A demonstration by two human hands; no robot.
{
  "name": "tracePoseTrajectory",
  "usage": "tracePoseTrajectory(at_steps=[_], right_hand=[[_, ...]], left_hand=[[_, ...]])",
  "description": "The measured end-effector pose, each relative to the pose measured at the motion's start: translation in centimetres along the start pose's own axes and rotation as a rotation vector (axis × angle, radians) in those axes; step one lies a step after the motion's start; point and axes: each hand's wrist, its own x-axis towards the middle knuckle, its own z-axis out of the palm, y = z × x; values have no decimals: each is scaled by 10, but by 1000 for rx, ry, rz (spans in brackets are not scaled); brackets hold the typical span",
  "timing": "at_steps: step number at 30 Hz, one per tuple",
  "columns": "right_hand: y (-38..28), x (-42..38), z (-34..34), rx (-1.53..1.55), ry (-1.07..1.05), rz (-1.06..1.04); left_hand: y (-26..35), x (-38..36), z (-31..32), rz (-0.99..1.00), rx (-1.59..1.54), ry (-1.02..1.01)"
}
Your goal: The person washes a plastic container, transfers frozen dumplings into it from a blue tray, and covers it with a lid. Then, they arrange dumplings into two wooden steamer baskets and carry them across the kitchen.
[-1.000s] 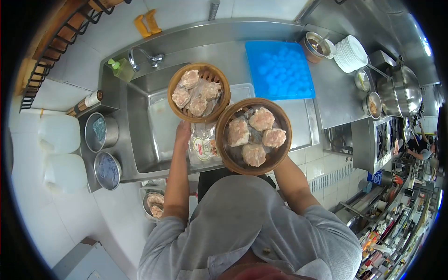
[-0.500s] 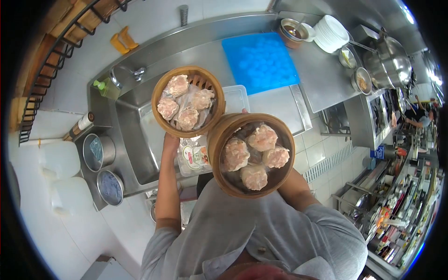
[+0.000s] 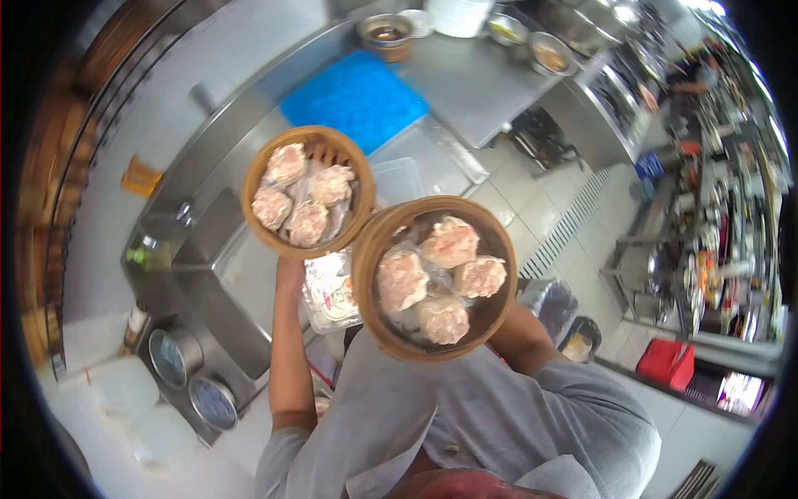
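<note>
In the head view my left hand holds up a round bamboo steamer basket from below, its fingers hidden underneath. Several pale pink dumplings sit in it on a translucent liner, with slats showing at the far side. Beside it, closer to my body, is a deeper-looking bamboo steamer, borne by my right arm; the right hand itself is hidden behind it. This one also contains several dumplings on a liner. The two rims nearly touch. Below them lies a clear plastic pack with a printed label.
A steel sink is at the left, with metal pots beside it. A blue tray lies on the steel counter, near several bowls. Bins stand on the floor at right. Another person is far off.
My view has turned to the right, so the counter and sink shift left and down-left. Both steamers stay held, side by side, in front of me. Bins and a red box have come into view.
</note>
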Motion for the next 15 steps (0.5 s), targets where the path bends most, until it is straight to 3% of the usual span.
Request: tracePoseTrajectory(at_steps=[1,6,9,15], right_hand=[[-2,0,-8,-10,33,15],[-7,8,-49,-21,162,72],[-21,37,-49,-38,220,157],[-28,47,-126,105,374,242]], left_hand=[[21,-10,19,-26,23,-4],[10,22,74,-194,-96,-176],[-12,72,78,-283,59,-255],[2,116,182,-297,-48,-479]])
